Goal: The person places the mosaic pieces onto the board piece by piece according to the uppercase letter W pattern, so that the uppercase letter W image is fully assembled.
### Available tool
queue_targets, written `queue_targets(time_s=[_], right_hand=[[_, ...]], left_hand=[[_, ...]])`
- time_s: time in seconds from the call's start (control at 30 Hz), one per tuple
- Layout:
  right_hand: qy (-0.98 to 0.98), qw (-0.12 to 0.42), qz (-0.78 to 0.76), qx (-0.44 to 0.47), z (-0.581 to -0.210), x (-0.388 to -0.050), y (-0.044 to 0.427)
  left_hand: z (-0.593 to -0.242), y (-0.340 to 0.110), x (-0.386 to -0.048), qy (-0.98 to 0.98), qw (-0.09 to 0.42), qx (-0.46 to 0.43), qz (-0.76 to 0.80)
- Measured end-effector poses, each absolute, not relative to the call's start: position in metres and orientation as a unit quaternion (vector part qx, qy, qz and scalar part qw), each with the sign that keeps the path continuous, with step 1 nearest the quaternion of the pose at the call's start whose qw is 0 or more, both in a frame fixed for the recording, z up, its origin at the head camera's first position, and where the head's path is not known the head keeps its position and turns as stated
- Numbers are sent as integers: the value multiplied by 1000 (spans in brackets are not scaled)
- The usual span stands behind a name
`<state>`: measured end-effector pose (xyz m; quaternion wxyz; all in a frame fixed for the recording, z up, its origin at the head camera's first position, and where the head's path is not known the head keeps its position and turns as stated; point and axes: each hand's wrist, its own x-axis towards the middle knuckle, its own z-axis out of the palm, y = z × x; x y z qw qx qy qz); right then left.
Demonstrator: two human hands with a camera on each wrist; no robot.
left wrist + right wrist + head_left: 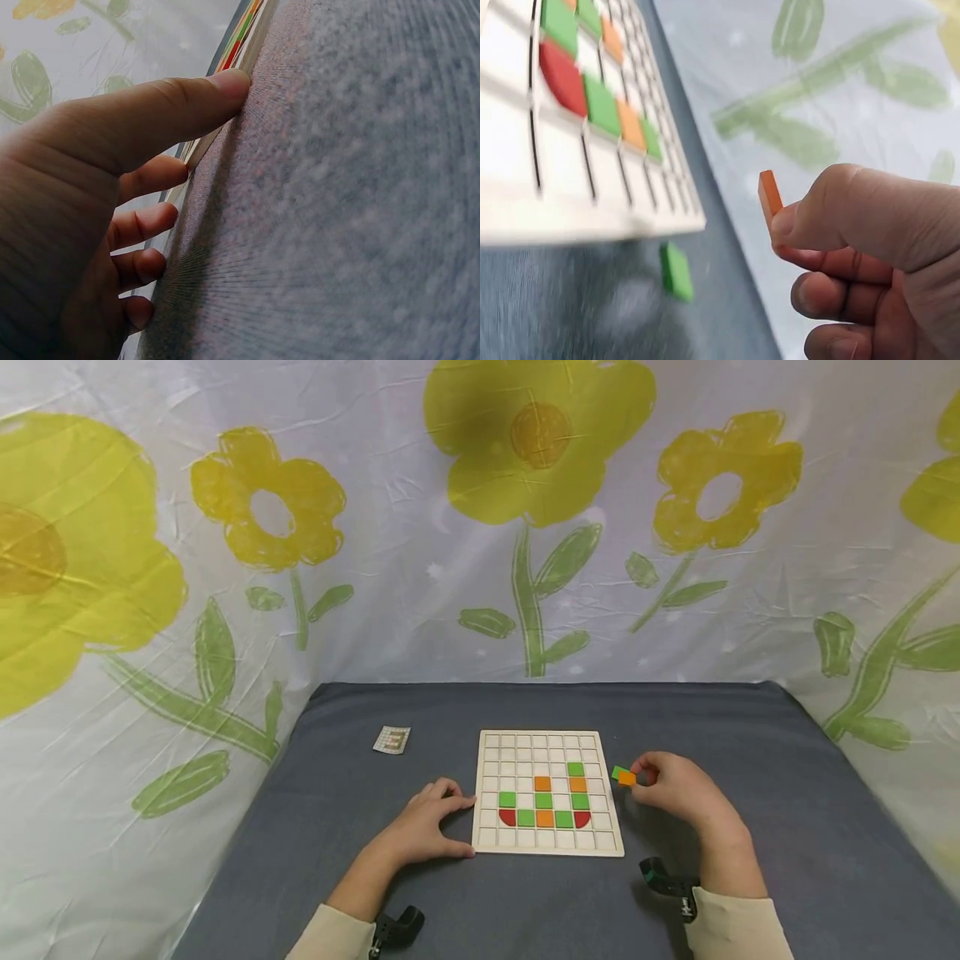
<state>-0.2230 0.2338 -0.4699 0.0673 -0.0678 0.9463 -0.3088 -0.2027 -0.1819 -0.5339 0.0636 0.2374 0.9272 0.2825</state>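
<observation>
My right hand point(678, 789) pinches a small orange square tile point(768, 196) between thumb and index finger, just off the right side of a pale wooden grid board point(547, 853). On the cloth beside the board's right edge lies a green square tile point(676, 271), apart from the held one. Green and orange squares and two rounded red tiles point(507, 817) sit in the board's lower and middle cells. At the board's left side is my left hand point(423, 831), thumb touching near the front corner and index fingertip at the edge, with the other fingers loosely bent.
A small printed card point(392, 740) with a grid pattern lies at the back left. Dark grey cloth point(540, 910) covers the table. Behind it hangs a white curtain point(397, 610) with yellow flowers. Black straps with mounts are on both wrists.
</observation>
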Motion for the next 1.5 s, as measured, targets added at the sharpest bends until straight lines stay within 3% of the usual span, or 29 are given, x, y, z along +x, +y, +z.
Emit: queue_targets(time_s=[0.63,1.13,1.5], right_hand=[[934,82,-269,-220,-452,-235,126],[951,131,-175,-218,-471,-259,70],[957,81,-137,-244,-476,-262,63]], left_hand=[[-535,-184,-201,928,58,245,275],[-533,-183,-200,927,64,249,275],[-531,-183,-199,927,57,248,274]])
